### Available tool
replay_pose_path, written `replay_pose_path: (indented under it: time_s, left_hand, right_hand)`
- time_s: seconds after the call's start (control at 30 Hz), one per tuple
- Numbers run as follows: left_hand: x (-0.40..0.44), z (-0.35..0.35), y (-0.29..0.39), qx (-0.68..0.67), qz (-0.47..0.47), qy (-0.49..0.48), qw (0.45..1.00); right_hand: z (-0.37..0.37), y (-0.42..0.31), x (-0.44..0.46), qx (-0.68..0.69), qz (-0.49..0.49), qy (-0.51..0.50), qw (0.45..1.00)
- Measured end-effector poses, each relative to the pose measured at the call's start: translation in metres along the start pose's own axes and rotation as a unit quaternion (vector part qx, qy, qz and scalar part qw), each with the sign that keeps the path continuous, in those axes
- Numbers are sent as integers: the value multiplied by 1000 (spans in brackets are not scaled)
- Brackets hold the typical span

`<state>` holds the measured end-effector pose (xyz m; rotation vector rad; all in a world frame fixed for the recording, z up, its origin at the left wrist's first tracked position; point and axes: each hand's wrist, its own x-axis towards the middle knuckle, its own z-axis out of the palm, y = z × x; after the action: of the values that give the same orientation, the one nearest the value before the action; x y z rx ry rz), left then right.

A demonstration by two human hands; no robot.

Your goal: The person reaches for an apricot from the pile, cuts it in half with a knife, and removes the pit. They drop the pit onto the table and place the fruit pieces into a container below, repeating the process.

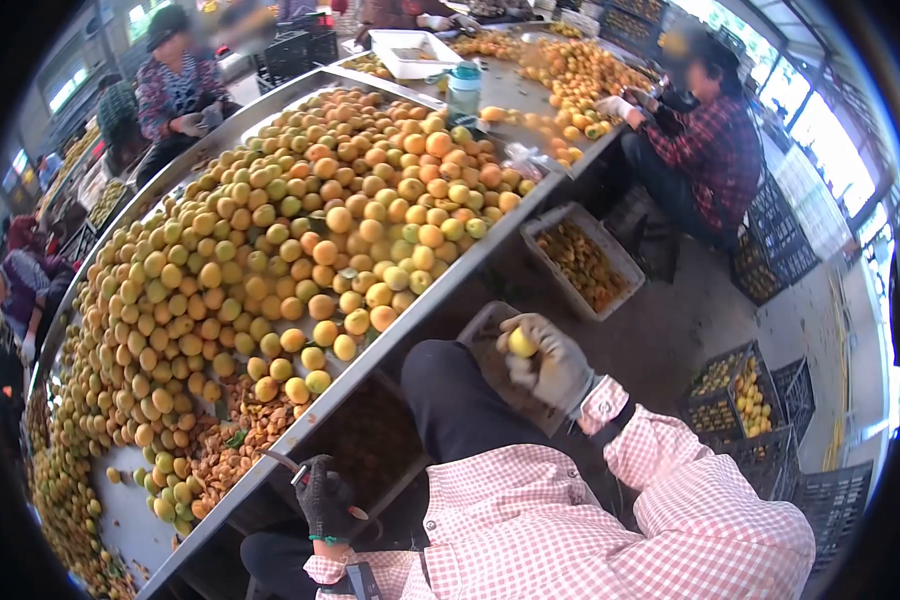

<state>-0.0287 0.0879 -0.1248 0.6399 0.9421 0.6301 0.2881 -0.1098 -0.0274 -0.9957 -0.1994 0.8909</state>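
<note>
My right hand, in a pale work glove, holds one yellow apricot between thumb and fingers, above a pale crate beside my knee. My left hand wears a dark glove and is closed round a hand tool with a curved metal tip and a red handle end; its exact kind is unclear. That hand is close to the table's metal edge. On the table lies a large heap of apricots, green-yellow to orange. Brown, shrivelled scraps lie near the edge by my left hand.
A white crate of brownish pieces stands on the floor ahead. Black crates with yellow fruit are at my right. A person in a checked shirt sits across the corner; others sit at left. A bottle and white tray stand on the table.
</note>
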Motion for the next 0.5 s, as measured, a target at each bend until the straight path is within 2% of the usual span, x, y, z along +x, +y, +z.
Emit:
replay_pose_path:
  time_s: [0.03,0.1,0.17,0.23,0.27,0.3,0.33,0.37,0.4,0.43,0.47,0.5]
  left_hand:
    - [8,-17,-12,2,4,-57,998]
    - [5,-26,-13,-12,-27,-90,995]
    - [-1,-18,-11,-25,-56,-118,991]
    - [-13,1,-5,-4,-31,-22,999]
    - [-19,8,-1,0,-25,-17,1000]
    - [-24,14,4,39,-1,-3,999]
    - [-27,19,8,77,25,13,997]
    - [-29,18,11,79,34,19,996]
    - [-31,15,13,97,35,14,995]
    - [-30,15,15,113,36,8,993]
    - [-32,14,16,111,44,10,993]
    - [-35,12,18,99,30,19,994]
  right_hand:
    - [-34,0,3,20,30,82,996]
    - [-102,21,1,51,110,234,965]
    - [-158,61,-10,40,236,318,917]
    - [-191,109,-23,-42,277,367,887]
    - [-221,134,-30,-114,272,257,920]
    - [-333,208,-37,-112,273,247,923]
    - [-311,228,-7,-403,-32,142,904]
    - [-323,205,-7,-398,-33,134,907]
    - [-319,199,2,-464,96,247,845]
    - [-258,171,9,-515,218,352,751]
    - [-217,130,13,-516,213,346,754]
    - [-181,95,16,-514,171,305,783]
